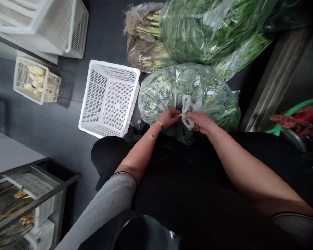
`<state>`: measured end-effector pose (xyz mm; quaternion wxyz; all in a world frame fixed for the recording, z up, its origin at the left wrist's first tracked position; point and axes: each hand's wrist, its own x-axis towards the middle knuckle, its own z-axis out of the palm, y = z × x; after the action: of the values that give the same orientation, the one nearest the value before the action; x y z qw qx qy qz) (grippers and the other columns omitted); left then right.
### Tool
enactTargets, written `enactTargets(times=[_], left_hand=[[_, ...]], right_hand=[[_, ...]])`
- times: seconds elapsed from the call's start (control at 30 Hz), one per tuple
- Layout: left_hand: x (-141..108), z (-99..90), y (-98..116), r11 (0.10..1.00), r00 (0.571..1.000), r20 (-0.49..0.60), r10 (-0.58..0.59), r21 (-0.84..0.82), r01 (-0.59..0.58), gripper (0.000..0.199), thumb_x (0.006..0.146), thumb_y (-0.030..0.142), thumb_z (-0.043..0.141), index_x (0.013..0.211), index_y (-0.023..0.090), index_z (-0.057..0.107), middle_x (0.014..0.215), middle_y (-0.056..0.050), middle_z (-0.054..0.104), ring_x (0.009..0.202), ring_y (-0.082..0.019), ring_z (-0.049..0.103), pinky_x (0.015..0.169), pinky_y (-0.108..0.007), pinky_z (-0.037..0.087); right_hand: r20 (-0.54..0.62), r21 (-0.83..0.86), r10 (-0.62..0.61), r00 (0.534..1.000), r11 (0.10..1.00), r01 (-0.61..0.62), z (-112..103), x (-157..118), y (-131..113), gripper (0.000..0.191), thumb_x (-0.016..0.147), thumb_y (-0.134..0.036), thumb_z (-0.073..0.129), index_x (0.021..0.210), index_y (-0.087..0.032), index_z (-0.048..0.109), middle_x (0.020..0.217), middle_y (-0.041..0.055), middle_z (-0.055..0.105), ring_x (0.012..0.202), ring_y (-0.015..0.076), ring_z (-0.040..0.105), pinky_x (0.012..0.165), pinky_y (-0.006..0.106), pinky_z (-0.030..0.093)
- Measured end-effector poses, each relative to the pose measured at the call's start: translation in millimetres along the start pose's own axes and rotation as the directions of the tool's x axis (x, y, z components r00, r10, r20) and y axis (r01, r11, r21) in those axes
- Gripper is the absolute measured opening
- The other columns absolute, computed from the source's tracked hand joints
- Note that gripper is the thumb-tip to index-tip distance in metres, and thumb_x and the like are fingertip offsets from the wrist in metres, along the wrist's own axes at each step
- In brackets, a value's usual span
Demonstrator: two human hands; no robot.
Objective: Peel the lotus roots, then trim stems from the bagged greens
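Note:
A clear plastic bag (159,86) full of leafy green vegetables lies on the floor in front of my knees. White plastic strips form a knot with loops (187,104) at its near side. My left hand (169,117), with a gold bangle at the wrist, pinches the knot from the left. My right hand (199,120) has its fingers closed on the loops from the right. Some fingertips are hidden behind the plastic. Just left of the bag stands a white perforated basket (137,74) with nothing large inside.
Bagged scallions (150,26) and a large bag of greens (198,31) lie beyond. Stacked white crates (78,31) stand far left, near a small basket (45,85) of pale vegetables. A metal rack (54,187) is lower left; red gloves (299,118) lie right, by a green rim.

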<state>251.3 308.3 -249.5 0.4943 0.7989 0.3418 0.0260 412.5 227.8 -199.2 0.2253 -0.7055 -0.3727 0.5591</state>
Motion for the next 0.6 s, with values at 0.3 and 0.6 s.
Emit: enactTargets(times=[0.3,0.6], left_hand=[[-1,3.2,-1,0.998,0.992,-0.115,-0.056,-0.02,0.054,0.023,0.084,0.027,0.061,0.1,0.016,0.074,0.097,-0.006,0.072,0.088,-0.019,0.064,0.082,-0.028,0.048],[-3,8.5,-2,0.999,0.983,-0.176,-0.045,-0.031,0.04,0.025,0.087,0.031,0.062,0.102,0.016,0.074,0.095,-0.007,0.071,0.082,-0.016,0.063,0.077,-0.027,0.046]], right_hand=[[-0.484,-0.078,-0.253,0.838,0.966,0.247,-17,-1,-1,0.035,0.077,-0.057,0.061,0.076,-0.024,0.049,0.064,0.0007,0.055,0.061,0.0185,0.054,0.059,0.032,0.044],[0.027,-0.669,-0.155,0.988,0.731,0.133,7,-3,5,0.028,0.093,-0.034,0.042,0.098,-0.021,0.066,0.095,0.0117,0.071,0.09,0.0284,0.064,0.074,0.035,0.043]])
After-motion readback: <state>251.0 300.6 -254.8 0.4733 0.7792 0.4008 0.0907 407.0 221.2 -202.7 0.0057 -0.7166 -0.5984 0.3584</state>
